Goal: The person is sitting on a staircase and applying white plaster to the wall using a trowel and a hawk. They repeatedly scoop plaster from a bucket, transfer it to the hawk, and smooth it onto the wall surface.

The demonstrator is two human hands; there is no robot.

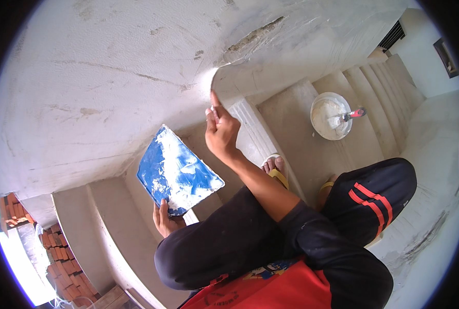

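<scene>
My left hand (166, 220) grips the lower edge of a blue board (173, 172) smeared with thick white putty, held tilted below the wall. Up at the wall (116, 82), my right hand (223, 129) is closed around a putty knife (213, 81). The knife shows almost edge-on, its thin blade against the wall, and my index finger reaches along it. My fingers hide most of its handle. A bright white patch lies beside the blade. Just above it, a long rough gouge (254, 35) breaks the wall's surface.
A round white bucket (317, 123) of putty stands on the landing to the right, a red-and-black-handled tool (359, 112) resting in it. Steps (371, 85) run beyond it; more steps (108, 221) drop at the left, near stacked bricks (67, 268). My sandalled feet (274, 167) are on the stairs.
</scene>
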